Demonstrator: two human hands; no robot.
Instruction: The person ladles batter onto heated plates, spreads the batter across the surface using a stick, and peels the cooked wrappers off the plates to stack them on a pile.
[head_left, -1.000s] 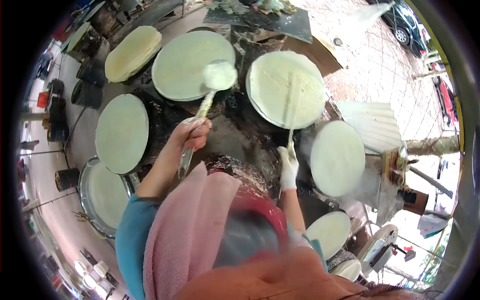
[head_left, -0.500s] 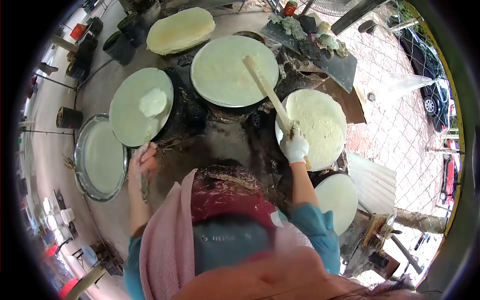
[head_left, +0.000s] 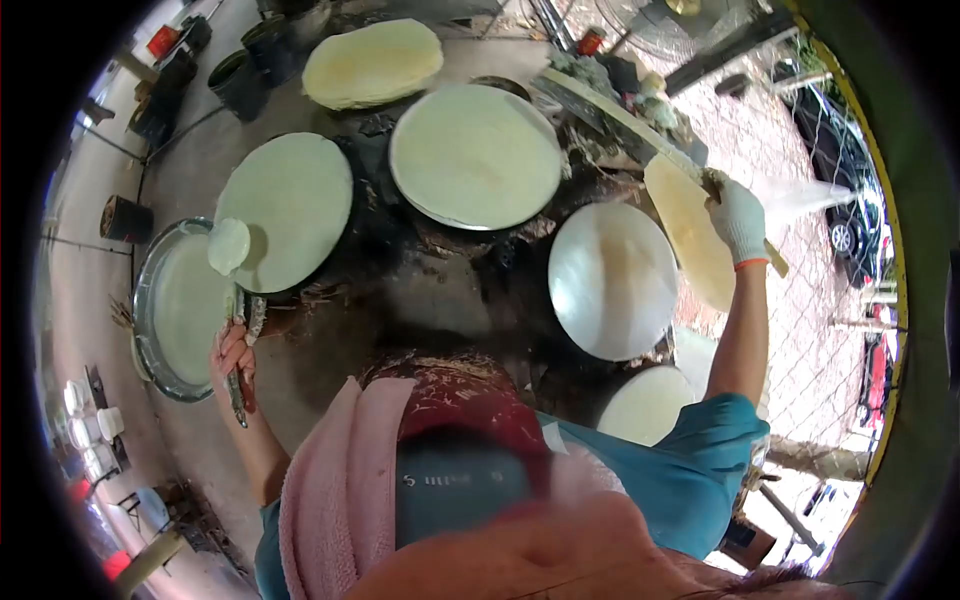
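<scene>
My left hand [head_left: 233, 358] is wrapped round the handle of a flat, round ladle [head_left: 229, 246], whose disc hangs over the edge between a basin [head_left: 142, 340] of pale batter and a batter-covered griddle [head_left: 295, 205]. At the right, my white-gloved right hand [head_left: 738, 222] grips a long wooden stick [head_left: 625, 118]. A thin pale pancake sheet [head_left: 692, 230] hangs from that stick. Left of it lies a bare, shiny griddle [head_left: 612, 285]. A middle griddle [head_left: 475, 155] carries a smooth pale layer.
A stack of pale sheets [head_left: 372, 65] sits at the back. Another pale round [head_left: 648, 408] lies low on the right, near my sleeve. Dark buckets [head_left: 238, 88] stand at the back left. A wire fence [head_left: 800, 290] runs along the right, with a fan [head_left: 670, 20] behind.
My right hand has moved right and up with the stick, lifting the sheet off the right griddle, now bare. The ladle has shifted left from the left griddle toward the basin.
</scene>
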